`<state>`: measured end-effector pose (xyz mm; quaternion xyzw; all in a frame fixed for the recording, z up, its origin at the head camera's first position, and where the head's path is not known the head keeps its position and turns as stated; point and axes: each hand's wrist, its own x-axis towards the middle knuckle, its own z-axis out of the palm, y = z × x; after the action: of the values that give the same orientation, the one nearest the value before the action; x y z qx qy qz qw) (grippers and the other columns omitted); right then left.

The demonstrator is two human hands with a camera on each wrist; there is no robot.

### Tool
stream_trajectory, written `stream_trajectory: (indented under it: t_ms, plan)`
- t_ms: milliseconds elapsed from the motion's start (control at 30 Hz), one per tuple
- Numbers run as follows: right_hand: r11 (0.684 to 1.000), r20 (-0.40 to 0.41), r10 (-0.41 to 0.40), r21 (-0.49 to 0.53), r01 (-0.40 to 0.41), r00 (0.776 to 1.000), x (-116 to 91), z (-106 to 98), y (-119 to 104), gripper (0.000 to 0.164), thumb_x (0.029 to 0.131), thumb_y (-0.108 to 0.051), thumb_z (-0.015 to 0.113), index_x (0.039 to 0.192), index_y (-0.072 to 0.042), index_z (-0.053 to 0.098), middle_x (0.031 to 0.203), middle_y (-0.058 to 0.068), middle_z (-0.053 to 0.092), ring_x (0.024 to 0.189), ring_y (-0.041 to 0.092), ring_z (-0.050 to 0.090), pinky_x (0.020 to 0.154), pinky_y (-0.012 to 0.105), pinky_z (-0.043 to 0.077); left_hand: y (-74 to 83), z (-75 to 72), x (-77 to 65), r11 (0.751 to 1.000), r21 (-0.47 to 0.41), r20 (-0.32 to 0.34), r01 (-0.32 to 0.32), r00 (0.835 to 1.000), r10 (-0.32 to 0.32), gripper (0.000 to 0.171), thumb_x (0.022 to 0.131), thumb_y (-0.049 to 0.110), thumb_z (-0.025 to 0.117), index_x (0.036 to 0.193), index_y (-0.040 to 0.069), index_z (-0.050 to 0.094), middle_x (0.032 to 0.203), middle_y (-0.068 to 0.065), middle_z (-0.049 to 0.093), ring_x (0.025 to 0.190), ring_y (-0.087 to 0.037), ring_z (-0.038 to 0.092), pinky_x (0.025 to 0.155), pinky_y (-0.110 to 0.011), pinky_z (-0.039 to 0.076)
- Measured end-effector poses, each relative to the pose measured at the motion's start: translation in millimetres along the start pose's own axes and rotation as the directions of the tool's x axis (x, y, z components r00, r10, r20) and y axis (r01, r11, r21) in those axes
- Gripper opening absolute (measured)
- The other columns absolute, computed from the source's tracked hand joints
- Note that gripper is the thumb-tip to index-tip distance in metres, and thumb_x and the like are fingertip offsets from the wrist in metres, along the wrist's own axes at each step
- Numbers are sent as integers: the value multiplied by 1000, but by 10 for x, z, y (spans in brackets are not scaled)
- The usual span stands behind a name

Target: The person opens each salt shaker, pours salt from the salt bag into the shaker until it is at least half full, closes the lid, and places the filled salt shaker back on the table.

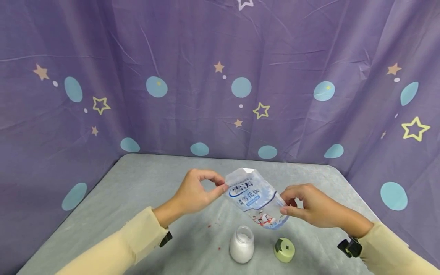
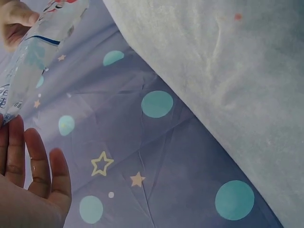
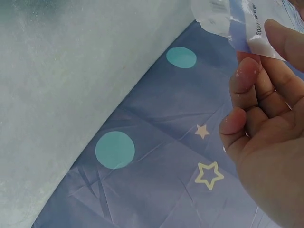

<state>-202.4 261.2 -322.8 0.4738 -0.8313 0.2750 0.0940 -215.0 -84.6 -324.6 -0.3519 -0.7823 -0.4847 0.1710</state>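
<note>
A clear, blue-printed plastic salt bag (image 1: pixel 256 198) hangs tilted above the table between both hands. My left hand (image 1: pixel 201 191) pinches its upper left edge between thumb and fingertips. On the other side my right hand (image 1: pixel 309 204) grips the lower right edge, thumb in front. The left wrist view shows the bag (image 2: pixel 35 52) from the side; in the right wrist view a corner of the bag (image 3: pixel 247 28) lies between thumb and fingers, with white grains on a fingertip. Below the bag stands an uncapped glass jar (image 1: pixel 242 246) filled with white salt.
A green lid (image 1: pixel 284 250) lies right of the jar. The grey-covered table (image 1: pixel 165 168) carries a few small red specks near the jar. A purple curtain (image 1: pixel 206 46) with stars and blue spots hangs behind and along the sides.
</note>
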Motion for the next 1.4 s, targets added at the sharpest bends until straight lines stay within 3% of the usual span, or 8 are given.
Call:
stream_trajectory:
  t_ms: [367,567,767,867,967,1200,1400]
  plan:
    - [993,-15,100,-62,-100,995,85,179,59,27,86,-9,82,82,-26,62,72,-19,54,66,0,52,57,20,44,14,-4,118,999,37,-12,-29,999,30,8,84,6,82,89,13,80,83,10,72,81,-9,66,77,-33,55]
    - [987,-43,149,-48,-151,988,110,295,118,32,84,-7,84,85,-22,56,73,-17,56,65,0,53,56,22,45,-7,13,160,996,74,-17,-49,999,51,8,85,7,83,91,12,81,84,10,72,81,-8,65,78,-32,55]
    - [982,-26,188,5,-188,982,142,396,158,23,88,-8,80,90,-18,61,79,-14,64,69,2,58,60,24,48,-15,24,209,990,124,-12,-67,998,69,9,85,8,84,92,12,82,86,9,73,81,-5,65,81,-31,55]
    - [976,-2,215,37,-215,977,163,440,175,15,91,-6,76,100,-16,68,87,-12,71,76,3,64,66,26,53,-9,33,235,985,152,-12,-81,996,84,9,84,8,85,92,12,82,87,9,74,82,-5,64,81,-30,54]
    - [971,11,235,40,-235,972,180,481,198,19,93,-5,74,109,-14,73,92,-9,74,80,3,66,70,27,55,-1,45,261,980,179,-12,-92,995,95,9,84,9,85,92,13,82,88,9,75,83,-5,63,79,-29,53]
    - [971,23,237,22,-238,971,213,587,258,10,93,-6,74,101,-13,76,85,-4,73,73,2,59,65,25,52,-13,104,319,959,259,-20,-116,992,125,10,84,11,86,92,14,82,87,8,76,84,-12,64,77,-29,52]
    - [956,41,292,24,-293,956,251,665,275,8,93,-6,74,97,-11,77,84,-4,73,68,3,57,61,24,52,-45,157,346,944,319,-28,-84,995,98,11,84,13,86,94,15,83,88,7,76,86,-13,64,77,-31,52]
